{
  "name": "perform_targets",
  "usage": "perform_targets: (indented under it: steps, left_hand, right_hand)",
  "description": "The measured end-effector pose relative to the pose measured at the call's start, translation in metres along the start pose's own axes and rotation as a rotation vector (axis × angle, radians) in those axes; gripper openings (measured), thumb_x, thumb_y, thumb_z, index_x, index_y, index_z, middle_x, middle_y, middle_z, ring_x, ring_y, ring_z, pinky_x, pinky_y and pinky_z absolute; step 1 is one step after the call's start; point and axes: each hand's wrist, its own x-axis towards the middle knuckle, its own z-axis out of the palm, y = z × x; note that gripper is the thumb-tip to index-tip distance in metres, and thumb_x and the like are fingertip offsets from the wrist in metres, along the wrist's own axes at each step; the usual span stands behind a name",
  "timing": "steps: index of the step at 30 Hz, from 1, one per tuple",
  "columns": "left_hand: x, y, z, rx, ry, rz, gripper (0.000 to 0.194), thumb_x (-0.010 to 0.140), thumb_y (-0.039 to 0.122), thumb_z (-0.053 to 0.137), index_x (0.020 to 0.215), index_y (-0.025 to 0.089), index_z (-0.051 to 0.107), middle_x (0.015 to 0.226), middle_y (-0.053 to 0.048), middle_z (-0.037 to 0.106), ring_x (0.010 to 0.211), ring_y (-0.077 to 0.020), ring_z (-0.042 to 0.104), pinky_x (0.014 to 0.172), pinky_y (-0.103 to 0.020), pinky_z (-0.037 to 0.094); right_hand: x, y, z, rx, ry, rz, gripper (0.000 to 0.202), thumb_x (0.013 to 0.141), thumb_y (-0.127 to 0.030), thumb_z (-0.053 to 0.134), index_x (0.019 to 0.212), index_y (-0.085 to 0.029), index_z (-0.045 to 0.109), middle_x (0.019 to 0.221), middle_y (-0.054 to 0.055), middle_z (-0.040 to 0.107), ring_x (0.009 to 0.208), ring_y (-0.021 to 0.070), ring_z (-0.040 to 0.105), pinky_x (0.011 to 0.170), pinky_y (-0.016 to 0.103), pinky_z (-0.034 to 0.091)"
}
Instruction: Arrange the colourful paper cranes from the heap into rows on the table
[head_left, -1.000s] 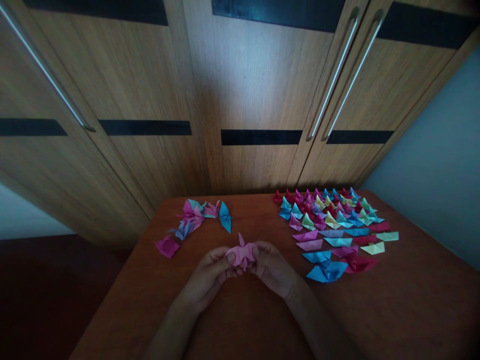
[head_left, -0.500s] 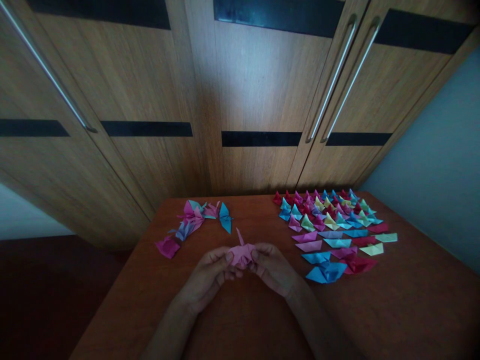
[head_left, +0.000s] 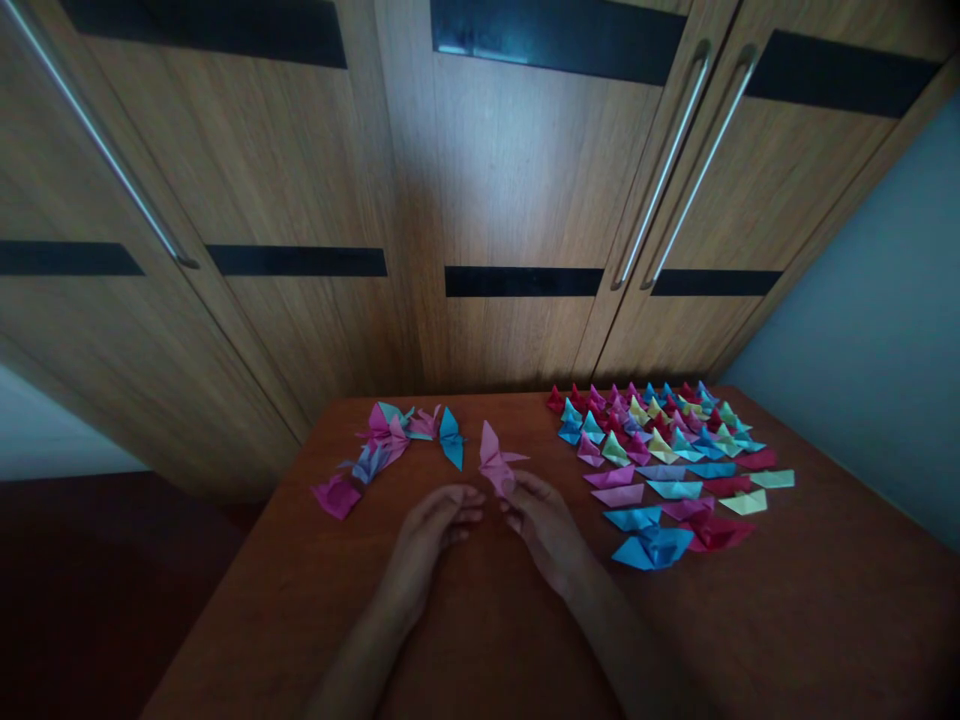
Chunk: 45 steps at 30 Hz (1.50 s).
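Observation:
A pink origami crane (head_left: 494, 462) is pinched by one wing between the thumb and fingers of my right hand (head_left: 541, 525). Its other wing points up, and a thin pointed end sticks out to the right. My left hand (head_left: 433, 530) is just left of the crane, apart from it, fingers loosely curved with nothing in them. Beyond my left hand lies a blue folded crane (head_left: 451, 438). Left of that is a loose cluster of pink, teal and purple folded paper pieces (head_left: 386, 432), with a magenta one (head_left: 337, 496) nearest me.
Rows of colourful paper boats (head_left: 660, 435) cover the right part of the brown table (head_left: 480, 640). Larger blue (head_left: 654, 547) and red (head_left: 718, 531) boats stand at their front. A wooden wardrobe (head_left: 517, 180) with metal handles rises behind the table's far edge.
My left hand has let go of the pink crane and drawn slightly left. My right hand now holds it alone, turned so that one wing stands upward.

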Motion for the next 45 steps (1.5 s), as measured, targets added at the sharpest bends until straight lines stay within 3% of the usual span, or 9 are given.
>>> perform_targets:
  steps: [4, 10, 17, 21, 24, 28, 34, 40, 45]
  left_hand:
    - [-0.003, -0.001, 0.012, 0.111, 0.016, 0.16, 0.025, 0.073, 0.03, 0.069, 0.095, 0.018, 0.069, 0.096, -0.006, 0.071, 0.086, -0.0217, 0.062, 0.073, -0.026, 0.045]
    - [-0.002, -0.001, 0.007, 0.183, 0.137, 0.228, 0.013, 0.074, 0.029, 0.066, 0.074, 0.016, 0.068, 0.067, 0.001, 0.064, 0.065, -0.0164, 0.054, 0.061, -0.022, 0.039]
    - [0.0, 0.004, -0.002, 0.293, 0.014, 0.193, 0.016, 0.079, 0.031, 0.06, 0.074, 0.017, 0.065, 0.062, 0.0, 0.061, 0.056, -0.0141, 0.052, 0.053, -0.021, 0.037]
    - [-0.002, 0.004, -0.001, 0.409, -0.08, 0.223, 0.019, 0.081, 0.031, 0.058, 0.069, 0.018, 0.065, 0.059, 0.001, 0.06, 0.053, -0.014, 0.051, 0.053, -0.021, 0.036]
    - [-0.004, 0.004, 0.0, 0.428, -0.157, 0.224, 0.02, 0.081, 0.032, 0.06, 0.069, 0.018, 0.067, 0.061, 0.0, 0.061, 0.056, -0.0144, 0.052, 0.056, -0.021, 0.037]
    - [-0.006, 0.007, -0.002, 0.337, -0.197, 0.154, 0.022, 0.08, 0.036, 0.063, 0.073, 0.016, 0.07, 0.065, -0.001, 0.062, 0.059, -0.0131, 0.051, 0.057, -0.02, 0.038]
    - [-0.007, 0.011, -0.005, 0.113, -0.137, 0.072, 0.018, 0.079, 0.033, 0.067, 0.083, 0.016, 0.071, 0.076, -0.002, 0.067, 0.07, -0.0125, 0.057, 0.063, -0.02, 0.043]
    - [-0.004, 0.006, -0.008, -0.218, -0.134, -0.016, 0.015, 0.074, 0.024, 0.074, 0.086, 0.015, 0.07, 0.082, -0.003, 0.07, 0.074, -0.012, 0.064, 0.069, -0.02, 0.051]
    - [-0.003, 0.004, -0.011, -0.345, -0.141, -0.028, 0.014, 0.072, 0.019, 0.076, 0.082, 0.014, 0.067, 0.08, -0.002, 0.069, 0.067, -0.0102, 0.064, 0.065, -0.02, 0.053]
  right_hand:
    - [-0.006, 0.006, 0.01, -0.213, -0.077, -0.042, 0.023, 0.073, -0.038, 0.072, 0.084, -0.018, 0.07, 0.076, 0.002, 0.065, 0.067, 0.0119, 0.056, 0.06, 0.022, 0.042]
    - [-0.009, 0.005, 0.012, -0.511, -0.399, -0.103, 0.017, 0.074, -0.034, 0.07, 0.081, -0.019, 0.073, 0.079, 0.002, 0.069, 0.075, 0.0162, 0.061, 0.072, 0.027, 0.044]
    - [-0.005, -0.018, -0.004, -0.508, -0.217, -0.198, 0.028, 0.086, -0.043, 0.055, 0.08, -0.019, 0.068, 0.079, 0.003, 0.067, 0.072, 0.0155, 0.06, 0.063, 0.025, 0.044]
    - [-0.005, -0.022, -0.005, -0.541, -0.195, -0.284, 0.023, 0.079, -0.039, 0.064, 0.094, -0.022, 0.068, 0.089, 0.003, 0.066, 0.081, 0.0178, 0.059, 0.067, 0.026, 0.045]
    - [-0.003, -0.021, -0.005, -0.572, -0.163, -0.297, 0.014, 0.078, -0.034, 0.065, 0.08, -0.021, 0.071, 0.078, 0.002, 0.066, 0.073, 0.0164, 0.058, 0.065, 0.026, 0.043]
    - [-0.003, -0.019, -0.005, -0.477, -0.194, -0.173, 0.02, 0.079, -0.035, 0.063, 0.073, -0.018, 0.071, 0.067, 0.0, 0.063, 0.062, 0.0129, 0.053, 0.057, 0.023, 0.039]
    - [-0.006, -0.015, -0.006, -0.181, -0.242, 0.007, 0.024, 0.076, -0.04, 0.069, 0.075, -0.016, 0.07, 0.069, 0.002, 0.064, 0.063, 0.0107, 0.054, 0.057, 0.021, 0.039]
    - [-0.002, -0.009, -0.008, -0.175, -0.159, 0.003, 0.025, 0.072, -0.04, 0.074, 0.076, -0.016, 0.071, 0.072, 0.002, 0.065, 0.068, 0.0115, 0.057, 0.062, 0.022, 0.044]
    - [-0.005, -0.014, -0.005, -0.111, -0.228, -0.013, 0.023, 0.075, -0.038, 0.072, 0.073, -0.015, 0.068, 0.07, 0.002, 0.065, 0.06, 0.0092, 0.055, 0.054, 0.02, 0.041]
